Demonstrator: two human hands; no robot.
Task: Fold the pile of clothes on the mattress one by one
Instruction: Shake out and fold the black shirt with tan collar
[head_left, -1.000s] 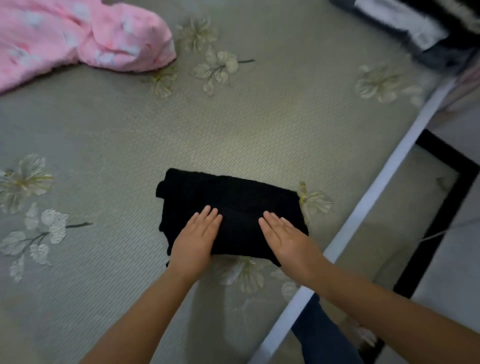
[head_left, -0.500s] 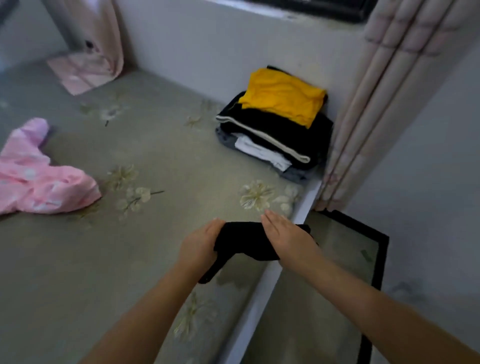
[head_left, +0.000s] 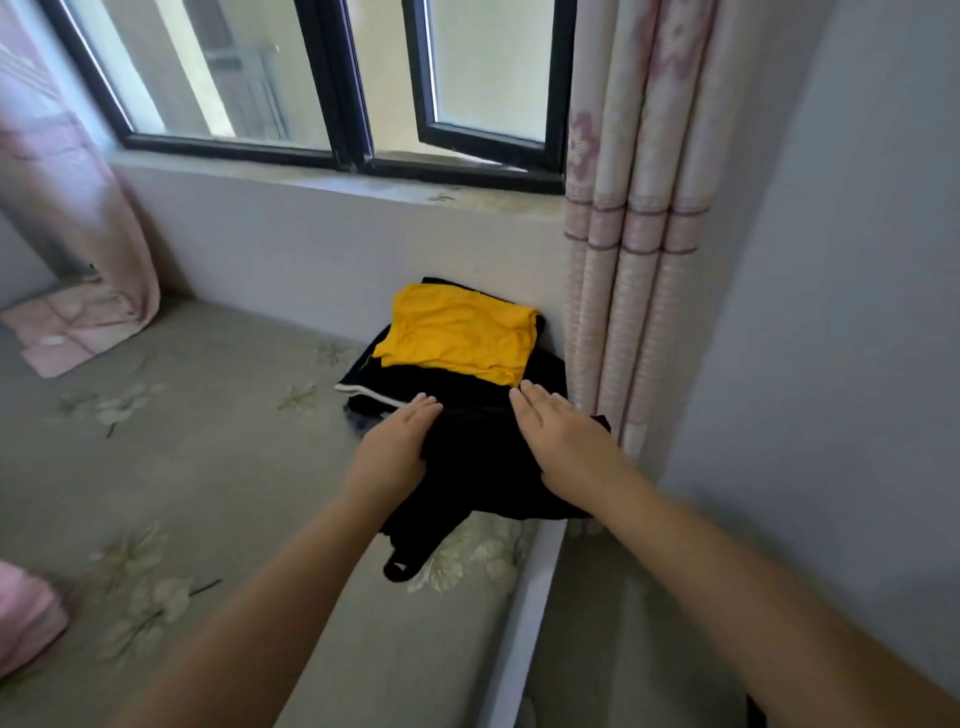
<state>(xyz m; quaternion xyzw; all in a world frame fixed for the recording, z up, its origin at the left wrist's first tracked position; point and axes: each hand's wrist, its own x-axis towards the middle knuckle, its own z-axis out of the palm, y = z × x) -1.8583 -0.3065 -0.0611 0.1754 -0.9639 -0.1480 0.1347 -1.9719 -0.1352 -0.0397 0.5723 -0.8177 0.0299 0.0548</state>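
Head view | mattress (head_left: 218, 467) (floral) under window (head_left: 332, 78) | left hand (head_left: 397, 447), right hand (head_left: 563, 441) flat-fingered, carrying black garment (head_left: 483, 467)

1. The pink garment (head_left: 23, 618) is cut off by the left edge.
2. The lower layers of the folded stack (head_left: 415, 384) are hidden under the yellow top (head_left: 457, 332).
3. The black garment (head_left: 483, 467) hides each hand's thumb and palm.

No readable text in view

No lettering, label, brand or number can be read on the clothes, the mattress, the curtains or the window frame.
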